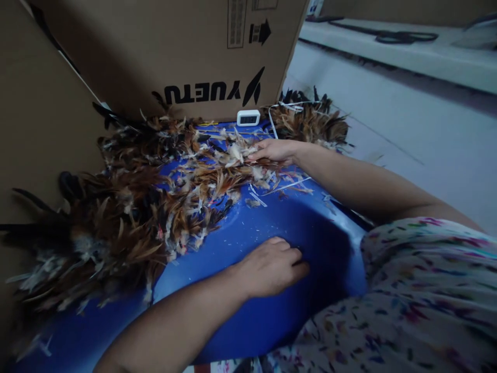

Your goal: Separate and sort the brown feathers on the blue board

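Upper center, your right hand [274,150] seems to be picking through loose brown feathers [219,178], grip unclear; lower center, your left hand [272,268] curls, contents hidden. Separating one likely calls for a light pinch.

Head-worn camera looks forward and down from close range, the left hand [272,267] nearer, the right hand [277,150] farther, a cardboard box [155,46] beyond; lower left appears blurred.

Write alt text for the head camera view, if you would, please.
A person's right hand touches brown and white feathers strewn over a blue surface, while the left hand, fingers curled, is nearer the camera. At the back are a small white device and a large printed cardboard box.
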Action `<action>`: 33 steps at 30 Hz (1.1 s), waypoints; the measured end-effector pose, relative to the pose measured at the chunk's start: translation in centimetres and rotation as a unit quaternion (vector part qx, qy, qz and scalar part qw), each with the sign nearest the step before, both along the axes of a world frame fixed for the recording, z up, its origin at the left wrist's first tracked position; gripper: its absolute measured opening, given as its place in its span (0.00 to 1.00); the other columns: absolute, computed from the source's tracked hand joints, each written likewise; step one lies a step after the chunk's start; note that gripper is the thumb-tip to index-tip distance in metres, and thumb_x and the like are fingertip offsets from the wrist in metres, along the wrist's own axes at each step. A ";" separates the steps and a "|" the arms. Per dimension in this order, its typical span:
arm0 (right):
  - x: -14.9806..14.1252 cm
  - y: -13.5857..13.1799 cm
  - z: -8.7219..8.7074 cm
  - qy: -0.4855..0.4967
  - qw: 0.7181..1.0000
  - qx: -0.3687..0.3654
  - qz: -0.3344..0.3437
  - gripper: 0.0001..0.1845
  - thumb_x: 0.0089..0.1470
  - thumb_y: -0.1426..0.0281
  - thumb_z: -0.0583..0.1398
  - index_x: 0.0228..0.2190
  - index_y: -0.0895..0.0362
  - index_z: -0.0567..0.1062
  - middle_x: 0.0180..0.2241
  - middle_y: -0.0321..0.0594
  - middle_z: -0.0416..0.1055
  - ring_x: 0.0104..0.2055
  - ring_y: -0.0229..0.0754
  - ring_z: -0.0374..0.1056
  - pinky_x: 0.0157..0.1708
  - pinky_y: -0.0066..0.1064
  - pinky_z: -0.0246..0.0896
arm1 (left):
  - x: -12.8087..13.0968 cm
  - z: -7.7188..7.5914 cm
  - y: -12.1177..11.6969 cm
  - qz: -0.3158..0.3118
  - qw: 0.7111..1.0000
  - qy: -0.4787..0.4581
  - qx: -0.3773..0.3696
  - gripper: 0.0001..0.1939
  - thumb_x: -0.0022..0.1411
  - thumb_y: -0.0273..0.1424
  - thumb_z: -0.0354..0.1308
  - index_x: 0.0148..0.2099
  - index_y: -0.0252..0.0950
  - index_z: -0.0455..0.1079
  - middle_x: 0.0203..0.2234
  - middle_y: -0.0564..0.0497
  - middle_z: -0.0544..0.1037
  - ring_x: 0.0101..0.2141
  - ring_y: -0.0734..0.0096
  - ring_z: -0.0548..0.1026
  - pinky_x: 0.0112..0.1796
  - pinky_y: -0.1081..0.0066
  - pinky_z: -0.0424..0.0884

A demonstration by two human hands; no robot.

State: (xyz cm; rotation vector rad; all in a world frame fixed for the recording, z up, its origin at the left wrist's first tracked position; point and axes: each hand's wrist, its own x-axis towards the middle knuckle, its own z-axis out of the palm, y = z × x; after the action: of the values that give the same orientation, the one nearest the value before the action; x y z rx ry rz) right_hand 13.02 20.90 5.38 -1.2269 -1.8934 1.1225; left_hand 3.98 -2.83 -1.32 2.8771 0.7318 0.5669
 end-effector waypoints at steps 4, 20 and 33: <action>0.6 -0.8 -0.1 -0.041 0.990 -0.127 0.050 0.06 0.43 0.72 0.70 0.23 0.57 0.77 0.22 0.41 0.73 0.25 0.42 0.70 0.31 0.39 0.71 | -0.2 0.2 0.1 -0.009 1.000 0.013 0.017 0.13 0.69 0.31 0.46 0.37 0.35 0.70 0.27 0.51 0.70 0.30 0.70 0.67 0.34 0.66 0.59; 2.6 -4.2 0.5 -0.012 0.992 -0.098 -0.074 0.14 0.34 0.80 0.71 0.25 0.57 0.75 0.25 0.35 0.74 0.28 0.41 0.71 0.35 0.38 0.72 | -0.5 0.2 0.4 -0.037 0.999 0.026 0.021 0.10 0.67 0.28 0.46 0.38 0.35 0.69 0.26 0.50 0.69 0.31 0.69 0.67 0.37 0.66 0.61; 6.3 -6.3 0.7 0.060 0.991 -0.088 -0.079 0.13 0.32 0.74 0.72 0.24 0.58 0.75 0.21 0.33 0.71 0.22 0.34 0.65 0.23 0.27 0.64 | -0.5 0.0 0.6 -0.031 1.000 -0.001 0.004 0.11 0.66 0.27 0.47 0.39 0.36 0.71 0.27 0.50 0.70 0.31 0.69 0.69 0.36 0.67 0.64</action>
State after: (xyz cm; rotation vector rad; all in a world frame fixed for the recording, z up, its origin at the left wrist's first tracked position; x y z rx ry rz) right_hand 19.28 14.63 6.03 -1.3488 -1.6056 1.2685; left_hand 3.43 -2.25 -1.29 2.8937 0.6392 0.5666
